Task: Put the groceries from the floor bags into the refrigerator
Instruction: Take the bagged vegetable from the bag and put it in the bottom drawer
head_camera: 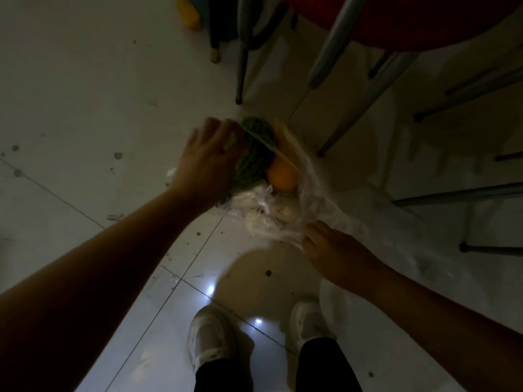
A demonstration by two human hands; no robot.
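Groceries sit in a thin, clear plastic bag (317,193) lying open on the pale, glossy tiled floor (85,94), just ahead of the person's white shoes (210,335). Light is dim and parts of the view are blurred.

The left hand (209,159) reaches down into the far left side of the bag, its palm laid flat against a round, dark green striped melon (254,154), fingers spread wide over the melon's left flank. Whether the fingers curl under it cannot be told; the hand rests on the fruit and does not visibly lift it. A taut edge of the plastic runs diagonally across the top of the melon.

Just right of the melon, touching it, lies a smooth orange fruit (282,175). Nearer the person, below both fruits, are lumpy white items in crumpled white wrapping (263,210); what they are cannot be made out.

The right hand (336,253) is at the near right edge of the bag, its fingers pinched narrow on a gathered fold of the clear plastic, pulling that side outward. The melon lies well apart from this hand, on the opposite side of the bag's mouth.

Beyond the bag stand grey metal legs (336,43) under a red seat (424,21), and a yellow object (188,12) sits at the top edge.
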